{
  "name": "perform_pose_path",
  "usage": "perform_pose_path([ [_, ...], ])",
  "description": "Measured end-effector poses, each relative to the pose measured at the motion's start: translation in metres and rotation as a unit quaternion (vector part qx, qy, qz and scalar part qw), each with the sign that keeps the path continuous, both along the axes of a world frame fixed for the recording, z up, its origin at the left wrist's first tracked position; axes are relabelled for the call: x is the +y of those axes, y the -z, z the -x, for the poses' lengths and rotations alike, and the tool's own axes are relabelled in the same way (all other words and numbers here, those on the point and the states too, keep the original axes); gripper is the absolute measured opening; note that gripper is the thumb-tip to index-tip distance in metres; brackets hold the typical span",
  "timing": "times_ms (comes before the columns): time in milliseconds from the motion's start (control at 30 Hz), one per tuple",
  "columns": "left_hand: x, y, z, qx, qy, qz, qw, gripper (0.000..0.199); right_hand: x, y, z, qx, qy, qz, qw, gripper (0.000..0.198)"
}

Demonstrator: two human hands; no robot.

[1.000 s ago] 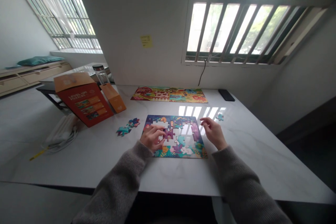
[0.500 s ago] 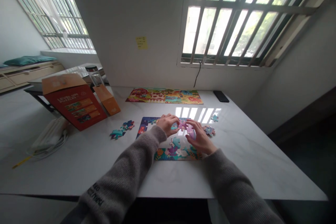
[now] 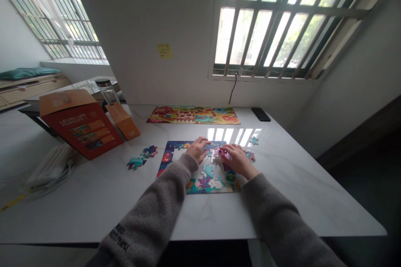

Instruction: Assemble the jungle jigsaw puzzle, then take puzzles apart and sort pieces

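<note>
A partly assembled jigsaw puzzle [image 3: 210, 184] with a dark, colourful border lies on the white table. Over its upper middle my left hand [image 3: 198, 150] rests with fingers stretched forward, touching the puzzle around some teal pieces. My right hand [image 3: 237, 159] is at the upper right part, thumb and fingers closed about a purple puzzle piece [image 3: 224, 154], which they partly cover. Bare table shows through gaps inside the border. Teal joined pieces [image 3: 207, 171] lie below the hands. Loose pieces [image 3: 249, 155] sit just right of my right hand, partly hidden by it.
More loose pieces [image 3: 142, 158] lie left of the puzzle, and one teal piece [image 3: 254, 140] at upper right. Behind are a finished farm puzzle [image 3: 194, 115] and a black phone [image 3: 261, 114]. A red puzzle box [image 3: 82, 127], small orange box [image 3: 123, 122] and white cable [image 3: 52, 175] stand left.
My hands have moved apart slightly. The left fingers have straightened away from the purple pieces, while the right hand has lowered and closed its fingers on a purple piece. The view shifted slightly.
</note>
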State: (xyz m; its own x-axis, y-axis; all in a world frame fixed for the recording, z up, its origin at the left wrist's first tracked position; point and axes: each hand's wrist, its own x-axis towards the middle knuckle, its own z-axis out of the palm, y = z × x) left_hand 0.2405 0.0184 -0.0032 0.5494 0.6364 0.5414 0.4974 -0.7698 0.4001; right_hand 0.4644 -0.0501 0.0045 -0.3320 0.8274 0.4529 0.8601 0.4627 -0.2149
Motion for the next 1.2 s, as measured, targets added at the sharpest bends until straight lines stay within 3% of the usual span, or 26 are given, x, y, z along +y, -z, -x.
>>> perform_pose_path([
  [167, 0.009, 0.012, 0.008, 0.059, -0.008, 0.033, 0.998, 0.027, 0.014, -0.002, 0.004, -0.032, -0.03, 0.023, 0.999, 0.019],
  [333, 0.002, 0.012, 0.007, 0.101, -0.012, 0.052, 0.993, 0.023, 0.023, 0.001, 0.005, -0.042, -0.04, 0.031, 0.998, 0.02],
  [767, -0.011, 0.007, 0.001, 0.231, -0.043, 0.016, 0.972, 0.042, 0.025, 0.017, 0.002, -0.025, -0.053, 0.039, 0.998, 0.018],
  [1067, -0.014, 0.007, 0.001, 0.245, -0.01, 0.018, 0.969, 0.04, 0.022, 0.024, 0.003, 0.052, -0.051, 0.025, 0.997, 0.022],
  [1200, -0.014, 0.006, 0.001, 0.248, -0.01, 0.018, 0.968, 0.041, 0.02, 0.02, -0.005, 0.12, -0.001, 0.004, 0.993, 0.034],
])
